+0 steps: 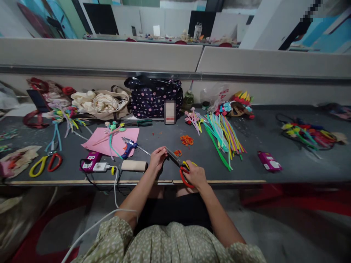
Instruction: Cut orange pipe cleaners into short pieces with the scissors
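Observation:
My right hand (196, 174) grips a pair of scissors (175, 159) with one red and one yellow handle loop. The blades point up and left, toward my left hand (158, 157). Its fingers are pinched together right at the blade tips, and what they hold is too small to make out. Just beyond the blades lies a little heap of orange clippings (178, 153), with a larger orange pile (187, 140) behind it. A beige cardboard tube (134, 166) rests left of my left hand, and a blue glue gun (128, 148) is behind the tube.
Coloured pipe cleaners (226, 137) lie in a bundle to the right. At left are pink paper (95, 140), more scissors (51, 160) and a purple box (91, 160) with cables. A dotted bag (153, 98) stands at the back. Another purple box (269, 161) sits at right.

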